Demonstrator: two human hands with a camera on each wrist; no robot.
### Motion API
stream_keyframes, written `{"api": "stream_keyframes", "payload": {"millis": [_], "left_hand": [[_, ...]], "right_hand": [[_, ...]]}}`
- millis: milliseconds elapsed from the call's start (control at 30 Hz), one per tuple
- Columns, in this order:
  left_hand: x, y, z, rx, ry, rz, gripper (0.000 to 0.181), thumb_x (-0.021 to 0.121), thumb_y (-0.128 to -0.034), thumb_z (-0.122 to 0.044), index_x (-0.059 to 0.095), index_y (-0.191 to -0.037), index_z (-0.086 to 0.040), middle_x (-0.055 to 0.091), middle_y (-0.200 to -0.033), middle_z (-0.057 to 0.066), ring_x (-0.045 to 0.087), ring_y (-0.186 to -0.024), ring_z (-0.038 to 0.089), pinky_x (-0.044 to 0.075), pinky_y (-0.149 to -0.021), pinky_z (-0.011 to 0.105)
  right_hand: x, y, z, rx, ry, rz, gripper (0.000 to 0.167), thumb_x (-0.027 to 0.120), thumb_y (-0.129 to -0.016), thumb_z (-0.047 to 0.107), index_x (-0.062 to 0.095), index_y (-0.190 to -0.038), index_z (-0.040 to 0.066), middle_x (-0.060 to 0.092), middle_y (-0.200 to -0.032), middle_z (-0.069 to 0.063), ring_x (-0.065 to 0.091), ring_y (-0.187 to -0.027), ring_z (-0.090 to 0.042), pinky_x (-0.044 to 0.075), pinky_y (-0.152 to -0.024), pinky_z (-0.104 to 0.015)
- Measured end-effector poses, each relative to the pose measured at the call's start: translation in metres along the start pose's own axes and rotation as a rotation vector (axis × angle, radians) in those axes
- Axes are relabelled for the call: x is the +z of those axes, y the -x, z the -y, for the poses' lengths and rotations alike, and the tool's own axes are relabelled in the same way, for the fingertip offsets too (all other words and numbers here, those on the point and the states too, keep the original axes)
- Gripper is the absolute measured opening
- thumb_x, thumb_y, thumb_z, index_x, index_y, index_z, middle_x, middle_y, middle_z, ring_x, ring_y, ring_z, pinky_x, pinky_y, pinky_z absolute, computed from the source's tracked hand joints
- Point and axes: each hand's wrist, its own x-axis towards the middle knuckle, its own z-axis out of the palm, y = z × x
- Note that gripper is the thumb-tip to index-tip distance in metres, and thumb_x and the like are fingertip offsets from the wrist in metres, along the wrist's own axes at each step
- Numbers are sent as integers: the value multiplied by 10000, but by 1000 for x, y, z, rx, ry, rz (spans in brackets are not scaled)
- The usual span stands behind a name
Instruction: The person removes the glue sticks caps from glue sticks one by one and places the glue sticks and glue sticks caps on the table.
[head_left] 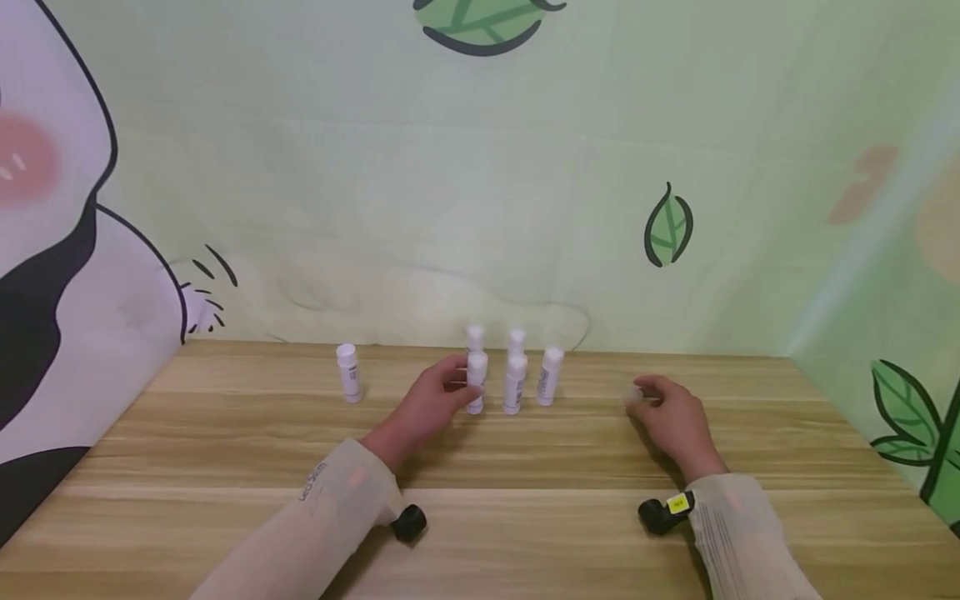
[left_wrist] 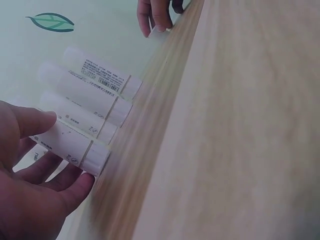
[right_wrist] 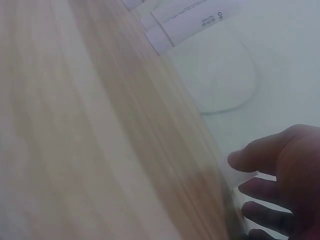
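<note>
Several white bottles with white caps stand upright on the wooden table. My left hand has its thumb and fingers around the front-left bottle of a close group; in the left wrist view the thumb lies on that bottle and fingers curl beneath it. Beside it stand a front-middle bottle and a right bottle, with two more behind. Off to the right, my right hand pinches a small whitish piece low at the table, partly hidden by the fingers; the right wrist view shows it translucent.
A lone white bottle stands to the left of my left hand. Behind the table hangs a pale green cloth with printed leaves and a cartoon figure. Black wrist cameras sit at both sleeves.
</note>
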Motion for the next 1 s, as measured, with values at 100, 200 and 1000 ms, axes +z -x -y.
{"api": "stream_keyframes", "payload": {"millis": [100,200,1000], "left_hand": [[-1,2,-1,-4,-11,-12,393,655,-919,-122,568,-1300,-166,617,-1279,102,569,-1193,290,487,-978,441],[-2,5,-2,8,-33,-14,389,660,-919,-138,572,-1296,-171,629,-1262,92,579,-1175,275,485,-979,440],[12,50,-13,90,-47,126,338,666,-919,-185,601,-1246,-127,667,-1185,76,616,-1103,232,490,-967,424]], "right_hand": [[-1,0,4,-7,-11,-19,471,596,-930,248,519,-1344,38,566,-1328,-220,560,-1144,-370,471,-915,-496],[-1,2,11,-30,-35,-75,461,604,-923,240,529,-1332,40,557,-1328,-225,539,-1145,-377,465,-906,-499],[46,55,117,-368,-352,76,318,751,-851,272,671,-1141,172,691,-1003,-9,594,-885,-145,487,-738,-247]]}}
